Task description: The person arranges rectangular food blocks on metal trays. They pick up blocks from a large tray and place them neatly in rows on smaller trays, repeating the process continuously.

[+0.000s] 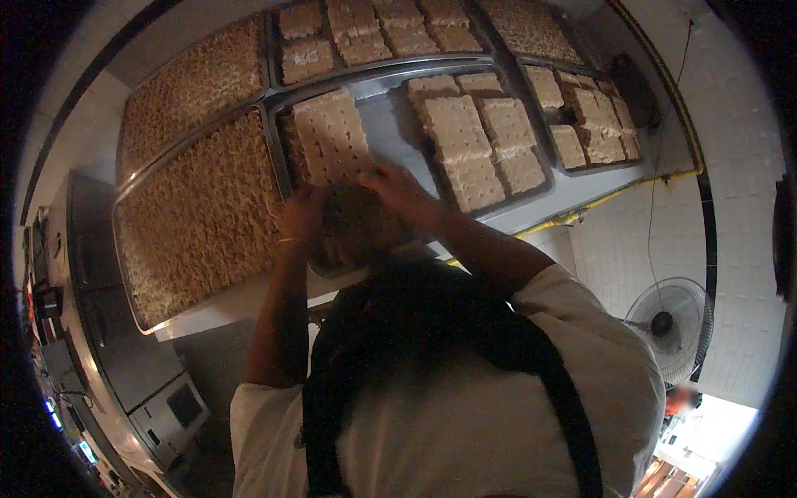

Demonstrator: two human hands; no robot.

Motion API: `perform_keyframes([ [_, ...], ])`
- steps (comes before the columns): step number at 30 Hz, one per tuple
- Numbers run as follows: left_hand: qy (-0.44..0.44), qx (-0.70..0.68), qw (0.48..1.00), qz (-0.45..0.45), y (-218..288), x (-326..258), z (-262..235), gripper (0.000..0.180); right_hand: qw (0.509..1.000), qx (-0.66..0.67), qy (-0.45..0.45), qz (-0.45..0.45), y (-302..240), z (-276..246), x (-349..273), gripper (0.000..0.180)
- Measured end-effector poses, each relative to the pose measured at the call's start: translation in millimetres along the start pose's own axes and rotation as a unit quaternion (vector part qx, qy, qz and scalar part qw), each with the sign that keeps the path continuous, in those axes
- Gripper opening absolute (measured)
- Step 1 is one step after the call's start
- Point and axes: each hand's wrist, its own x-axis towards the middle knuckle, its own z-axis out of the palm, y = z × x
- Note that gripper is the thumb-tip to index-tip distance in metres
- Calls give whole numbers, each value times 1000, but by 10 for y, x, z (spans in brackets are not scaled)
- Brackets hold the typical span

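A pale, flat baked slab [330, 129] dotted with small holes lies in the left part of the middle metal tray [397, 83]. My left hand [304, 212] is closed at the slab's near left edge. At its near right corner, my right hand [402, 196] has its fingers bent onto the edge. Between my wrists lies a darker, shadowed slab [357, 220], partly covered by my hands and body. Stacked perforated slabs [455, 137] fill the right side of this tray, with bare metal between them and the slab in my hands.
To the left, a large tray holds a rough-topped brown baked sheet [199, 216]; a similar sheet [198, 83] lies behind it. More stacked slabs [357, 29] stand in a far tray, others [594, 116] in a right tray. A fan [671, 322] stands at right, near another person [682, 402].
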Motion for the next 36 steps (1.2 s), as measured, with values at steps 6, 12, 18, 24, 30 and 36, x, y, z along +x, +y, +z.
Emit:
perform_keyframes([
  [6, 27, 31, 997, 71, 69, 94, 7, 49, 983, 160, -85, -4, 349, -172, 173, 39],
  [12, -71, -46, 987, -135, -181, 236, 137, 56, 977, 150, -112, -101, 446, 43, 285, 42],
  [18, -115, -439, 872, -185, -201, 111, 244, 51, 946, 283, -127, 89, -221, -166, 65, 45],
  [24, -117, -391, 907, -104, -51, -4, 175, 47, 838, 482, -79, 245, -279, -88, 84, 43],
  [30, -103, -397, 906, -108, 121, -94, 83, 42, 859, 455, -66, 225, -126, -38, 123, 44],
  [36, -86, -550, 800, -225, 287, -22, 95, 46, 863, 450, -68, 221, -197, -39, 93, 46],
])
